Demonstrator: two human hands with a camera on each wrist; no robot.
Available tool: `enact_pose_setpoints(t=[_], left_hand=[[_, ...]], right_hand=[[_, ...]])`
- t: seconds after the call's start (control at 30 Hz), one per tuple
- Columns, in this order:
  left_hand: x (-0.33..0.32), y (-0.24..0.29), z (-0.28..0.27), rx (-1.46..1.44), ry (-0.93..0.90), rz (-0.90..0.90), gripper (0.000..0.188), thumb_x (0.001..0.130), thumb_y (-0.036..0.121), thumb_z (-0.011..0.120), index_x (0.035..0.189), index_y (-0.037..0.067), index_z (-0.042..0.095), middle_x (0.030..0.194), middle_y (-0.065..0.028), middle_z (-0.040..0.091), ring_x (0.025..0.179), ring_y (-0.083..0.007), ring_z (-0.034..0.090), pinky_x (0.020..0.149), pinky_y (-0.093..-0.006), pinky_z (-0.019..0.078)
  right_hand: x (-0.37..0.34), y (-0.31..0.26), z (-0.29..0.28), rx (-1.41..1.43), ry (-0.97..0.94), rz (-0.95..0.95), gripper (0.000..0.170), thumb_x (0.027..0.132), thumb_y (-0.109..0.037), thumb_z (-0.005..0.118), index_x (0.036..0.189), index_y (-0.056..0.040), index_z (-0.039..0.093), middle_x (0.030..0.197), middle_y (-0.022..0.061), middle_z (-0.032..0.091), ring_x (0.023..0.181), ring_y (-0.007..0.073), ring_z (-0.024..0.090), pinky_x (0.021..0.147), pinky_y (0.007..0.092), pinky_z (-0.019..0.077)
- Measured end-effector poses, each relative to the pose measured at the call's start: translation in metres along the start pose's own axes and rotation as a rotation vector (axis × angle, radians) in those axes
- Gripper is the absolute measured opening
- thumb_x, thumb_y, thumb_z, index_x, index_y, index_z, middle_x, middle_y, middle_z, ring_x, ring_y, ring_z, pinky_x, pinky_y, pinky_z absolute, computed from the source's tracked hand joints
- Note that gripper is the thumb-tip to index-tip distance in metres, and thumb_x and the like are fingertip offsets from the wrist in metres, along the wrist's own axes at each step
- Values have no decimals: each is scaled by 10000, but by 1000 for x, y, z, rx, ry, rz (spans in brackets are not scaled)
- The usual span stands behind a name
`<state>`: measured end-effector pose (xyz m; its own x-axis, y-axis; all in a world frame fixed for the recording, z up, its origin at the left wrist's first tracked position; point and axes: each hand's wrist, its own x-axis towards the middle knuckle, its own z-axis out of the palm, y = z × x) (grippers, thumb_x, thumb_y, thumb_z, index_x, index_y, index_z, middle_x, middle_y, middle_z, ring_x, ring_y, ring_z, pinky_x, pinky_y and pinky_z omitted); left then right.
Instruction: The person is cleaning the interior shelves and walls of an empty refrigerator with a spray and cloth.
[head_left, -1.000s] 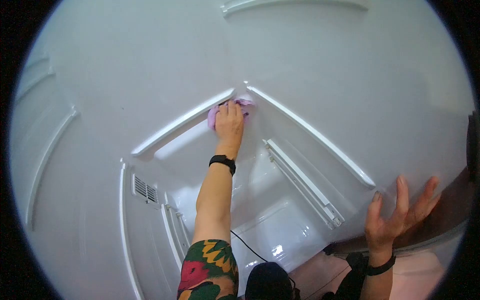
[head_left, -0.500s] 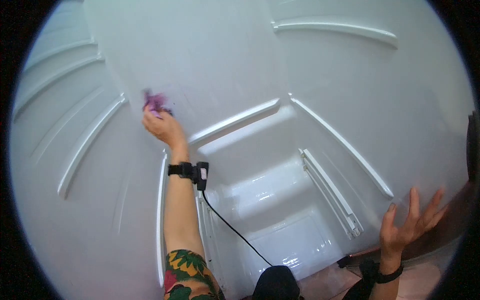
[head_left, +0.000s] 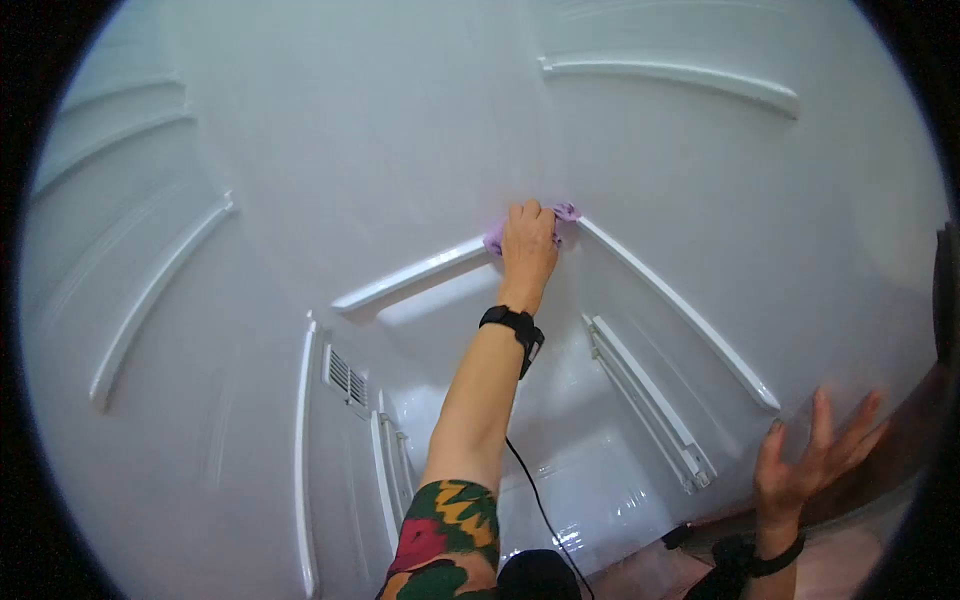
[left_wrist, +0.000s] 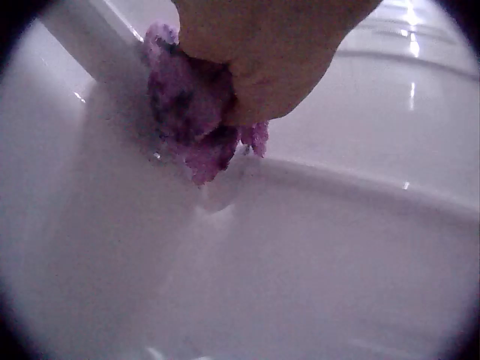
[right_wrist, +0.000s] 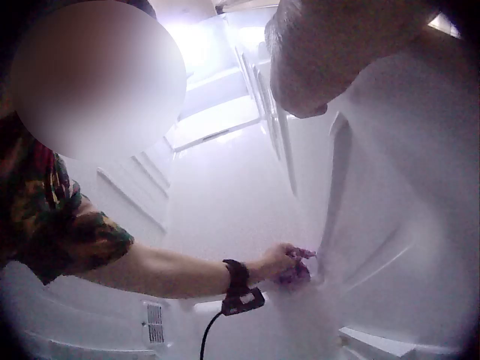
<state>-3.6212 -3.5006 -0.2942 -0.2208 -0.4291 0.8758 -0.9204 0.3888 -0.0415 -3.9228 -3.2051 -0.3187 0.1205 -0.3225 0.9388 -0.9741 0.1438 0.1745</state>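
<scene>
My left hand [head_left: 529, 250] presses a crumpled purple cloth [head_left: 567, 211] into the back corner of a glossy white cabinet interior, where the back ledge [head_left: 410, 272] meets the right side rail [head_left: 680, 310]. The left wrist view shows the cloth [left_wrist: 187, 101] bunched beneath the hand [left_wrist: 262, 52], against the corner. In the right wrist view the left hand [right_wrist: 276, 261] grips the same cloth [right_wrist: 294, 276]. My right hand [head_left: 800, 478], fingers spread, is at the right side by the cabinet's front edge and holds nothing; whether it touches the wall cannot be told.
Curved ledges [head_left: 670, 72] run along the side walls, with more rails [head_left: 160, 290] at the left. A small vent grille [head_left: 347, 376] sits low on the left. A slotted rail [head_left: 650, 400] stands at the lower right. A black cable [head_left: 535, 490] hangs from the left wrist.
My left hand has moved with the cloth from the back wall's left part rightward to the corner. The right hand has stayed nearly in place, fingers spread.
</scene>
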Motion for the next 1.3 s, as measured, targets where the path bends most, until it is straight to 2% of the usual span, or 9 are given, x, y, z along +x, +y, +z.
enact_pose_setpoints(t=[0.23,0.33,0.4,0.53,0.8,1.0,1.17,1.27,1.3], left_hand=[[66,-63,-124,87,730,-136,249,675,-36,515,908,37,562,841,-135,540,839,-317,503,739,-414,407],[84,-101,-148,96,750,-64,217,690,-17,523,894,39,571,832,-135,550,805,-317,511,720,-405,415],[64,-116,-133,243,392,180,152,726,24,532,860,70,587,820,-97,565,780,-282,520,680,-384,429],[-37,-88,-94,158,103,19,154,665,4,557,808,59,572,781,-87,541,756,-282,508,670,-381,429],[-94,-71,-109,84,148,-253,196,680,-34,525,857,31,577,811,-136,536,806,-320,498,719,-409,402],[-241,-51,-69,-24,35,-496,186,734,-2,517,907,28,580,878,-136,562,831,-302,524,742,-388,408],[-307,-30,-57,256,66,-802,133,795,35,466,871,11,572,882,-140,572,846,-293,526,739,-391,404],[-259,12,-29,-490,-139,-1331,291,895,211,346,878,25,570,895,-145,571,823,-269,522,729,-384,410],[-285,7,24,-393,-83,-1084,258,879,194,367,868,34,569,891,-147,566,827,-278,521,734,-387,412]], right_hand=[[-2,-2,0,12,-21,24,428,773,-194,535,1187,-114,463,1396,247,225,1297,443,178,1017,630,138],[-1,-4,-2,29,-28,36,433,764,-188,547,1182,-117,465,1399,239,226,1302,442,161,1021,625,132],[3,-6,-3,25,-18,33,431,762,-176,548,1180,-115,466,1399,234,229,1305,439,152,1024,622,131],[2,-4,-5,61,-18,23,421,751,-128,551,1165,-107,475,1399,224,238,1310,434,132,1031,614,126],[14,-7,-7,157,7,17,405,730,-71,550,1130,-107,497,1388,222,265,1316,403,157,1037,608,118],[-6,-1,-10,216,-21,-13,341,752,-112,532,1092,-98,508,1365,243,299,1318,403,153,1045,600,81],[-36,2,-17,368,-23,-165,381,725,-69,482,1081,-204,457,1402,145,267,1333,358,140,1069,575,93],[-83,-7,-25,455,-180,-105,350,729,-67,469,1041,-226,472,1380,131,297,1315,417,148,1049,604,126],[-90,-15,-24,469,-181,-116,350,729,-67,469,1041,-226,472,1380,131,297,1315,417,148,1049,604,126]])
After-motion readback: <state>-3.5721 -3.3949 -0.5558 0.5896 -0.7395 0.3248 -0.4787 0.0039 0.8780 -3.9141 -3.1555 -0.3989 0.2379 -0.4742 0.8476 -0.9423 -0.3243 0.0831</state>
